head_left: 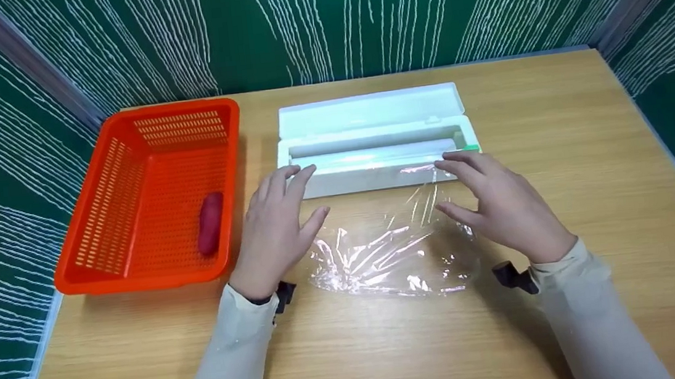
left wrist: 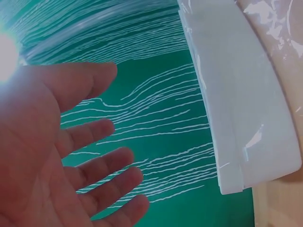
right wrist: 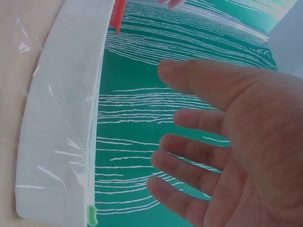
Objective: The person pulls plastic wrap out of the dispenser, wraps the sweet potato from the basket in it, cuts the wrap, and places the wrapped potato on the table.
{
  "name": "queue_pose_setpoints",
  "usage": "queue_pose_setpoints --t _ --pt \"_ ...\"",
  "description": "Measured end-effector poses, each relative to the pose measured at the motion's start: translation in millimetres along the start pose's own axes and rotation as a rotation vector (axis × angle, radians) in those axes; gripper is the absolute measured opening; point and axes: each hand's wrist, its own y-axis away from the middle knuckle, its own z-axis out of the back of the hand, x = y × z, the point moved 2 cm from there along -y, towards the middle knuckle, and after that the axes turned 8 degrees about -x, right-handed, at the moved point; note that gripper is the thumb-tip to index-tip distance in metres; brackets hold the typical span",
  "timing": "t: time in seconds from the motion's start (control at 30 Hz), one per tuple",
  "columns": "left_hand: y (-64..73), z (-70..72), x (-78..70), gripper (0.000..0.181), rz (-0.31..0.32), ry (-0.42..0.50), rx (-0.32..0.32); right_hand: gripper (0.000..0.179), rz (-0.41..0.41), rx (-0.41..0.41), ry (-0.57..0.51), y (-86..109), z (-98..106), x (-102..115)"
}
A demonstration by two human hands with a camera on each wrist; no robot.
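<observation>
An open white cling film dispenser (head_left: pixel 374 180) lies on the table, lid folded back, with a film roll (head_left: pixel 371 153) inside. A transparent sheet of cling film (head_left: pixel 376 266) hangs over its front and spreads wrinkled across the wood. My left hand (head_left: pixel 276 226) hovers by the dispenser's left end, and my right hand (head_left: pixel 503 207) is near the right end. Both hold nothing; the left wrist view shows relaxed, spread fingers (left wrist: pixel 109 182) apart from the dispenser, and the right wrist view likewise shows bare fingers (right wrist: pixel 189 153). A green slider (right wrist: pixel 92 215) sits at the dispenser's edge.
To the left stands an orange-red plastic basket (head_left: pixel 154 280) with slotted sides. Inside, against its right wall, lies a dark-red, elongated item (head_left: pixel 211 223) resembling a sweet potato. Green panels with white streaks (head_left: pixel 358 20) surround the wooden table (head_left: pixel 588 159) at the back and sides.
</observation>
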Motion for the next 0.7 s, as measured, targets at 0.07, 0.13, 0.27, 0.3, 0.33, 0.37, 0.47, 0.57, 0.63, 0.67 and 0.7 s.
queue_pose_setpoints --t 0.07,0.13,0.27,0.3,0.33,0.37,0.47,0.57,0.63,0.67,0.7 --pt "0.7 -1.1 3.0 0.059 0.021 0.015 -0.003 0.063 0.002 0.012 -0.009 -0.6 -2 2" --pt "1.4 -2.3 6.6 0.058 0.047 0.034 0.003 0.062 0.007 0.023 -0.011 -0.8 -4 3" --pt "1.5 -2.8 13.8 0.055 0.114 0.073 0.03 0.059 0.019 0.054 -0.008 0.4 -8 3" --pt "1.2 -1.8 15.3 0.055 0.131 0.079 0.037 0.058 0.021 0.064 -0.006 1.1 -10 2" --pt "0.6 -0.6 16.9 0.054 0.147 0.083 0.043 0.057 0.021 0.078 -0.006 1.8 -11 2" --pt "0.1 1.3 18.4 0.053 0.162 0.088 0.051 0.056 0.023 0.091 -0.005 2.6 -13 1" --pt "-1.4 9.6 24.0 0.051 0.202 0.085 0.073 0.053 0.032 0.142 0.001 5.6 -18 0" --pt "-2.8 18.8 31.5 0.05 0.247 0.073 0.094 0.05 0.035 0.206 0.01 10.0 -23 -1" --pt "-3.3 25.0 36.6 0.05 0.276 0.061 0.105 0.049 0.026 0.257 0.01 13.8 -25 -2" --pt "-3.3 27.9 38.9 0.05 0.292 0.056 0.111 0.048 0.022 0.281 0.006 16.0 -26 -3" --pt "-3.0 31.0 41.1 0.05 0.306 0.05 0.115 0.046 0.019 0.306 0.004 18.2 -27 -3"
